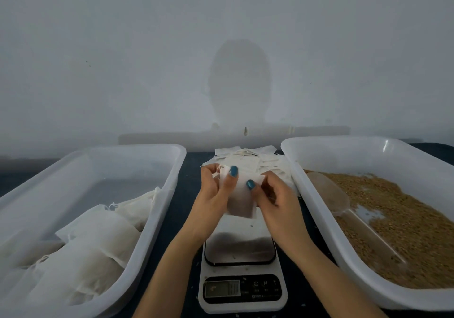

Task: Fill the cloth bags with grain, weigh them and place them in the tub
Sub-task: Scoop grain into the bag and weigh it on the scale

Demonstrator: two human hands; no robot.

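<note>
A small white cloth bag (239, 196) hangs above the kitchen scale (242, 263), pinched at its top between both hands. My left hand (213, 195) grips its left upper corner and my right hand (272, 195) grips its right upper corner, thumbs on the front. Just behind them lies a pile of flat empty bags (255, 161). The white tub (169, 195) on the left holds several filled, tied bags (98, 239). In the right-hand tub (319, 219) lies brown grain (393, 219) with a clear scoop (344, 204) resting on it.
The scale's steel platform carries nothing and its display (222, 288) is too dim to read. The dark tabletop (183, 190) shows in narrow strips between tubs and scale. A plain wall rises close behind the table.
</note>
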